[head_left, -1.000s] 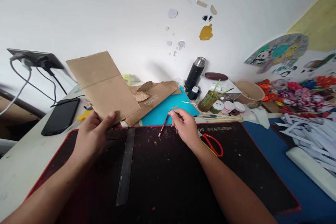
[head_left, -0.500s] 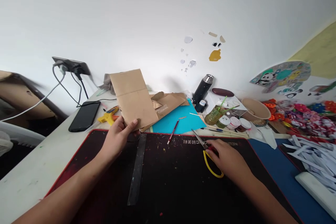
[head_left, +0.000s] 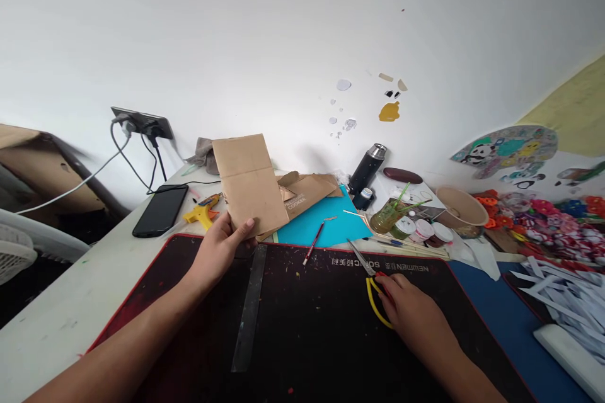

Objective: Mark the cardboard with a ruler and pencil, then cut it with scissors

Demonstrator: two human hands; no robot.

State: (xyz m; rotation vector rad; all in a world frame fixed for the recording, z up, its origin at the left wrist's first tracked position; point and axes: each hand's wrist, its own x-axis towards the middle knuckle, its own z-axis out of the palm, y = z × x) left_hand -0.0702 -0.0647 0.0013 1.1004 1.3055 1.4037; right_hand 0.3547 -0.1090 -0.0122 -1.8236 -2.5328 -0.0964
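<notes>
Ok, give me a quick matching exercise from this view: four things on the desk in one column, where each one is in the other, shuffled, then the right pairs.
Things:
1. cardboard piece
2. scissors
3. metal ruler
4. phone

Places:
A. lying flat on the black mat, between the two arms
B. on the white desk, below the wall socket
C. held up by the left hand
D. on the mat, handles under the right hand

Pairs: 1-C, 2-D, 3-A, 4-B
</notes>
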